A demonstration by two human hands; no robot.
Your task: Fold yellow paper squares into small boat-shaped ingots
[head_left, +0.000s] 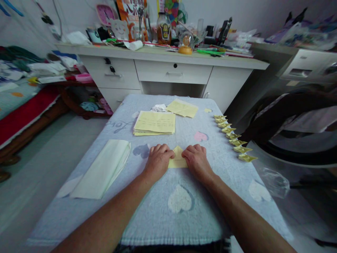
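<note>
A small sheet of yellow paper (178,162), folded to a point at its far end, lies on the cloth between my hands. My left hand (158,159) has its fingers curled and grips the paper's left side. On the right side, my right hand (198,159) pinches the paper in the same way, fingers closed. Parts of both side edges are hidden under my fingers. Beyond my left hand sits a stack of yellow paper (155,122) with faint writing. Several folded yellow paper boats (237,143) stand in a row along the table's right edge.
A pale blue patterned cloth (147,221) covers the table. Folded whitish paper (104,168) lies at the left; loose yellow sheets (182,107) and a crumpled white tissue (159,108) lie at the back. Behind stands a cluttered white desk (173,72), with a washing machine (308,73) at right.
</note>
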